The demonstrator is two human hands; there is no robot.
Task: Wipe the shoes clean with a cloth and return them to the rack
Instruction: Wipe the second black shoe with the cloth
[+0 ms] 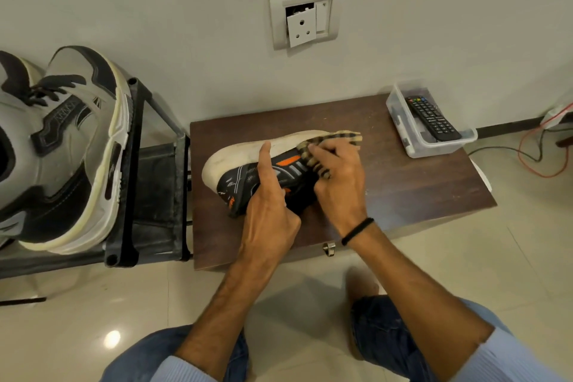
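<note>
Shoe, black and orange, being wiped on low counter.

Shoe lies on its side near the left edge of the counter, pale sole toward the wall. Left hand grips its collar, forefinger straight against the sole. Right hand is clamped on a checked cloth at the toe. Bare wood lies right of the shoe, up to a plastic box with a remote at the far right corner. Rack, with a grey sneaker on top, stands just beside the left edge.

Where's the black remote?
In the head view, the black remote control lies inside the clear plastic tub at the far right corner of the dark wooden table.
</note>
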